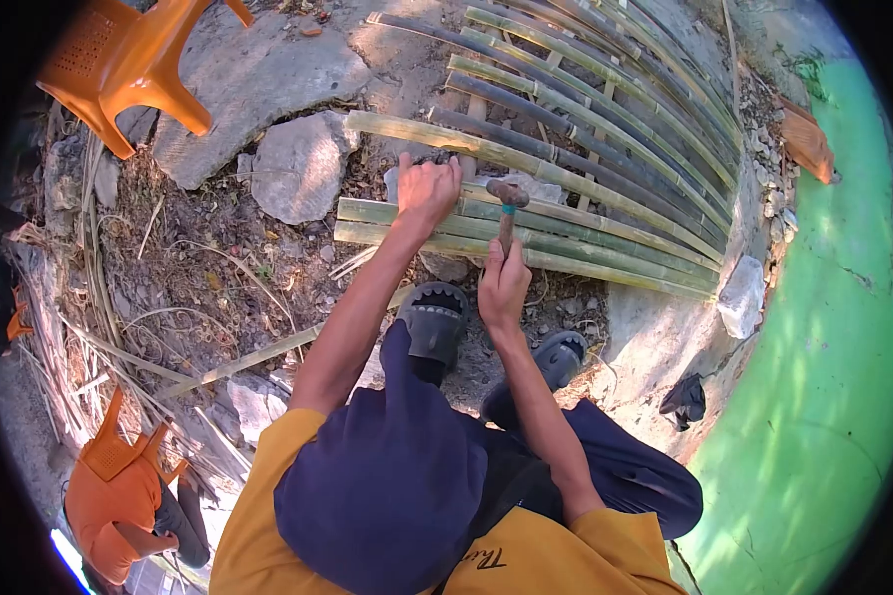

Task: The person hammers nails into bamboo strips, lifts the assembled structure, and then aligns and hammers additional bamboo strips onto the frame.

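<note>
My right hand (pixel 504 286) is wrapped around the wooden handle of a hammer (pixel 507 220), whose dark head points away from me above the bamboo slats. A turquoise band circles the handle just below the head. My left hand (pixel 429 190) is curled over the near end of a bamboo slat (pixel 566 215); its fingertips are partly hidden. Two green bamboo slats (pixel 407 233) lie closer to my feet. Beyond my left hand, a long pale slat (pixel 407 127) runs across toward the right.
Many more slats (pixel 605 109) fan out over crosspieces. Flat rocks (pixel 298 169) and dry leaves cover the ground on the left. An orange chair (pixel 119 64) stands upper left. A person in orange (pixel 114 501) is lower left. Green flooring (pixel 804 377) borders the right, beside a white stone (pixel 741 296).
</note>
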A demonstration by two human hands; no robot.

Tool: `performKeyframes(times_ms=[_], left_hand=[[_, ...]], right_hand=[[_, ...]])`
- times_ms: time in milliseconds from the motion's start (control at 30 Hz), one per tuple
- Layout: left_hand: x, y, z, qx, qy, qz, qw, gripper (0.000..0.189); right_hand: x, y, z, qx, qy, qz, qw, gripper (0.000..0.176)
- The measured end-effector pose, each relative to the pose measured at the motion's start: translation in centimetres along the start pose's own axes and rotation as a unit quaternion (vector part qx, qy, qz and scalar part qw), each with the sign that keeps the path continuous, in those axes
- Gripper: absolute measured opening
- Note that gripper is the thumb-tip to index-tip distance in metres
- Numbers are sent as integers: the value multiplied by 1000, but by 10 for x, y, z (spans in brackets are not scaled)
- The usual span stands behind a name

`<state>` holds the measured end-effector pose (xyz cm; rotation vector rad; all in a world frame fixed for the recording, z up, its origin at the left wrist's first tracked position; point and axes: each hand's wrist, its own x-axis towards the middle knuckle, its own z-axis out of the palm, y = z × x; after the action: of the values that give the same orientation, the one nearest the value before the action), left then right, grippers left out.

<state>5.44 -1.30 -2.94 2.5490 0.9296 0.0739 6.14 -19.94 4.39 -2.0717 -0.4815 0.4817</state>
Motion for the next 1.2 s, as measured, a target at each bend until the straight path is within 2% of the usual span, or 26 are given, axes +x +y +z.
performKeyframes(times_ms=[33,67,133,167,200,267,333,400,433,567,667,767,900,1000,1067,1100,1133,1167,1200], left_hand=[[-1,-3,-1,8,-20,8,1000,54],[0,-4,-2,9,-14,9,1000,54],[-4,-6,-6,-7,-41,36,998,43],[-6,-10,-8,2,-50,70,996,32],[-9,-12,-11,3,-48,69,996,32],[-11,-14,-17,-177,-28,10,984,30],[-13,-17,-18,-198,-21,5,980,29],[-16,-20,-21,-217,-14,-2,976,28],[-18,-20,-23,-242,-16,-3,970,27],[-17,-20,-25,-292,-31,-36,955,25],[-16,-23,-20,-313,-31,-39,948,24],[-15,-21,-14,-266,-32,-26,963,25],[-14,-20,-21,-273,-46,-39,960,27],[-15,-19,-13,-230,-39,12,972,26],[-24,-13,-22,-136,-15,9,991,28],[-26,-14,-19,-134,-15,13,991,28],[-28,-16,-12,-103,14,24,994,29],[-29,-17,-8,-71,43,34,996,29],[-30,-17,-8,-70,40,37,996,29]], right_hand=[[1,3,-2,-32,-15,32,999,26],[2,7,-4,-31,-14,26,999,26],[5,13,-11,-55,35,21,998,29],[7,17,-15,-46,43,40,997,27],[10,17,-16,-44,42,38,997,27],[19,16,-17,-19,45,63,997,24],[31,11,-10,-9,55,62,996,23],[46,6,2,5,59,-6,998,23],[52,0,5,13,37,35,999,24],[72,5,26,16,16,-11,1000,26],[74,-3,29,0,28,4,1000,26],[77,6,34,47,38,20,998,27],[85,2,33,31,35,-6,999,28],[88,1,21,-17,-13,-9,1000,30],[79,7,16,-39,-36,-65,996,24],[69,5,11,-37,-32,-65,997,24],[50,1,5,126,-55,54,989,27],[35,-2,0,286,-76,170,940,34],[22,-2,-1,288,-73,172,939,34]])
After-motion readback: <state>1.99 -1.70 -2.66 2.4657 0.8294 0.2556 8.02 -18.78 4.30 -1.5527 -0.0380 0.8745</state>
